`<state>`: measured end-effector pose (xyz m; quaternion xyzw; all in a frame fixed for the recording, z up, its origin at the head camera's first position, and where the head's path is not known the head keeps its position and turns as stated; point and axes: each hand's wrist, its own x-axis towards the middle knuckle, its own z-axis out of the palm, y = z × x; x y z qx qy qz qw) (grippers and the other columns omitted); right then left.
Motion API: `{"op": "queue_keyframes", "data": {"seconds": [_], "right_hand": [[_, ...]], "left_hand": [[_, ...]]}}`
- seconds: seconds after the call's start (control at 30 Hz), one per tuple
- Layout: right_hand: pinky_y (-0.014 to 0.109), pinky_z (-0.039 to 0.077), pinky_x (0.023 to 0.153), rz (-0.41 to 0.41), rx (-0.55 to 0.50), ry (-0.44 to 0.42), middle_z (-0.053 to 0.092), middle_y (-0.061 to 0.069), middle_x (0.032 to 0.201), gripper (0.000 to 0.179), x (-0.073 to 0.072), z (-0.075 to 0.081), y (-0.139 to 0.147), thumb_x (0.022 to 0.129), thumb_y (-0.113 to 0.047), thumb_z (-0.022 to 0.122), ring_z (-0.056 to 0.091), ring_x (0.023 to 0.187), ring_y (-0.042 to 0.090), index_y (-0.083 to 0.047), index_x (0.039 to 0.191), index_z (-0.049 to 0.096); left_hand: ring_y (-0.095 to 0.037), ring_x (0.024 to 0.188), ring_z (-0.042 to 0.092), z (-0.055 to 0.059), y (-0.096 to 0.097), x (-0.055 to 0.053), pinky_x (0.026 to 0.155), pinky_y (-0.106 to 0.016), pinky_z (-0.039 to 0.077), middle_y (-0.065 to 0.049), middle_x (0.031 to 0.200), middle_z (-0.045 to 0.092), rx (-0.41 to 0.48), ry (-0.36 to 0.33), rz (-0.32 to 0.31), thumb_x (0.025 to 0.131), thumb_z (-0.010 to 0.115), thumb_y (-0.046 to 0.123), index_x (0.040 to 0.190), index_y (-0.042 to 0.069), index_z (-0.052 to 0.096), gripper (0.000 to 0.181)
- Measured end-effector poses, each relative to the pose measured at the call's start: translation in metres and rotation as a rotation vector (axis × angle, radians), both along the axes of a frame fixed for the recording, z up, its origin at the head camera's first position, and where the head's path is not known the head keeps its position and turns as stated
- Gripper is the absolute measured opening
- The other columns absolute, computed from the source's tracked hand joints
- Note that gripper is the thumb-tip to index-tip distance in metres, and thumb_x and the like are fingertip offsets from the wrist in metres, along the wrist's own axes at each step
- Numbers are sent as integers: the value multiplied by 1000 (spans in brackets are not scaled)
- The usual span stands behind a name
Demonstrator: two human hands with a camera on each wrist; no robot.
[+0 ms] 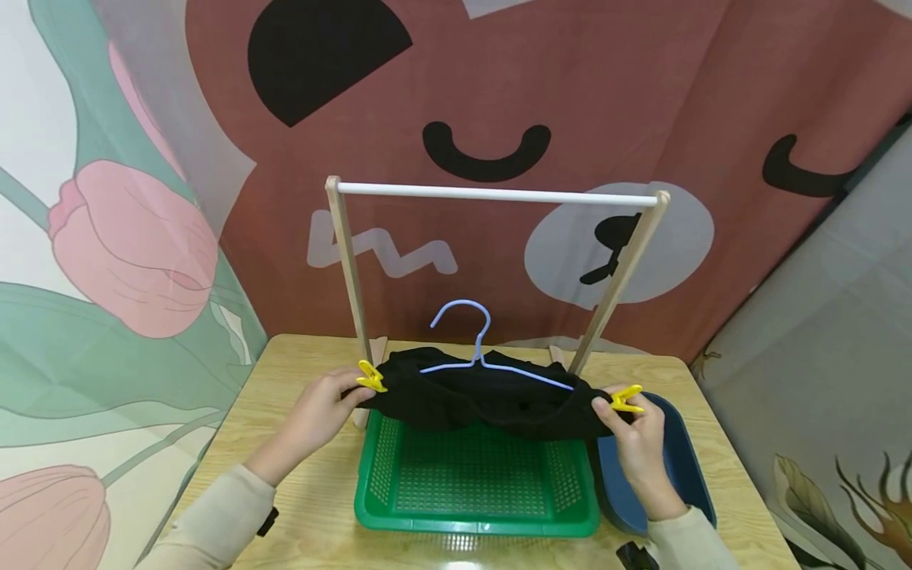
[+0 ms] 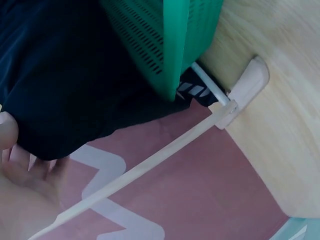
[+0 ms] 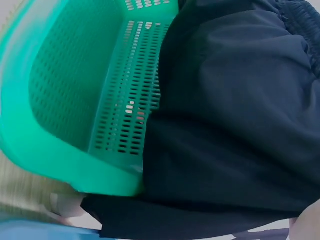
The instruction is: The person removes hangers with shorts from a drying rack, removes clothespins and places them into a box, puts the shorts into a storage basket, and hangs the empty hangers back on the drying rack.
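Note:
Black pants (image 1: 442, 408) with a gathered elastic waistband (image 3: 300, 35) are held stretched sideways above the front of a rack. A periwinkle hanger (image 1: 479, 348) lies at the waist opening, hook upward, its arms partly hidden by cloth. Yellow clips sit at both waist ends, a left clip (image 1: 370, 377) and a right clip (image 1: 627, 398). My left hand (image 1: 333, 402) pinches the cloth's left end beside its clip; in the left wrist view the thumb is in front and fingers behind. My right hand (image 1: 637, 439) pinches the right end, thumb on the cloth below the clip.
A green perforated basket (image 1: 477, 526) stands beneath the pants. To its right is a blue tray (image 1: 694, 467), partly behind my right hand. The rack has wooden posts (image 1: 349, 269) and a white bar (image 1: 499, 193). A patterned curtain hangs behind the wooden table (image 1: 299, 356).

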<state>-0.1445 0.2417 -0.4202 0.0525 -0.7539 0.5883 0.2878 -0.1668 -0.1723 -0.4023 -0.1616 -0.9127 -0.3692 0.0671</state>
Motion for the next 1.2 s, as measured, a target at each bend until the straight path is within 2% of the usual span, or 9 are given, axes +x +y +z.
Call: {"op": "queue_keyframes", "data": {"seconds": [0.13,0.23,0.47,0.67,0.8,0.93,1.0,1.07,1.2], "right_hand": [[17,42,68,7,72,-28,63,-12,82,7,1,3,2,83,13,67,55,76,6,11,89,66],[15,42,70,17,135,-58,63,-15,87,9,0,5,3,85,11,68,56,80,3,9,94,67],[11,43,79,39,226,-99,69,7,102,16,-1,7,6,86,6,72,57,94,-4,-3,99,70],[10,43,80,57,282,-108,70,7,108,19,-2,8,8,87,2,73,56,99,-7,-2,105,70],[11,44,80,105,283,-100,70,7,113,23,-3,9,10,88,2,72,57,102,-6,-1,111,69],[11,44,82,126,272,-97,69,3,116,26,-3,9,13,89,2,71,57,105,-4,-2,115,69],[11,44,79,111,291,-111,69,2,114,26,-2,10,16,90,0,71,57,100,-5,-2,116,68],[11,44,78,96,309,-140,68,6,115,28,-1,11,19,91,-2,70,57,97,-6,0,119,66],[6,40,81,67,341,-243,59,21,131,41,2,14,25,95,-11,69,49,99,-16,4,132,57]], "left_hand": [[-17,84,63,-4,-1,1,74,-36,54,-6,102,72,70,-35,3,95,65,6,107,6,73,14],[-18,86,63,-4,-2,2,75,-36,53,-8,104,72,133,-72,27,97,62,6,109,5,72,15],[-19,83,57,-5,2,4,74,-34,49,-10,103,71,250,-90,122,98,60,5,106,3,72,14],[-18,87,60,-8,6,6,77,-32,50,-9,99,72,293,-79,168,98,61,4,100,3,73,13],[-19,80,56,-9,8,9,73,-31,49,-9,96,70,307,-83,184,98,60,4,99,3,73,13],[-18,82,56,-10,10,11,74,-30,49,-9,99,71,324,-77,189,99,59,4,102,4,73,14],[-19,81,55,-10,11,11,74,-30,48,-10,99,70,339,-76,193,99,59,5,101,4,72,13],[-18,83,56,-11,12,11,76,-30,48,-9,99,70,348,-78,204,99,59,5,101,4,72,13],[-16,87,57,-12,11,12,78,-30,49,-8,100,70,367,-84,214,100,58,7,102,5,72,15]]}}
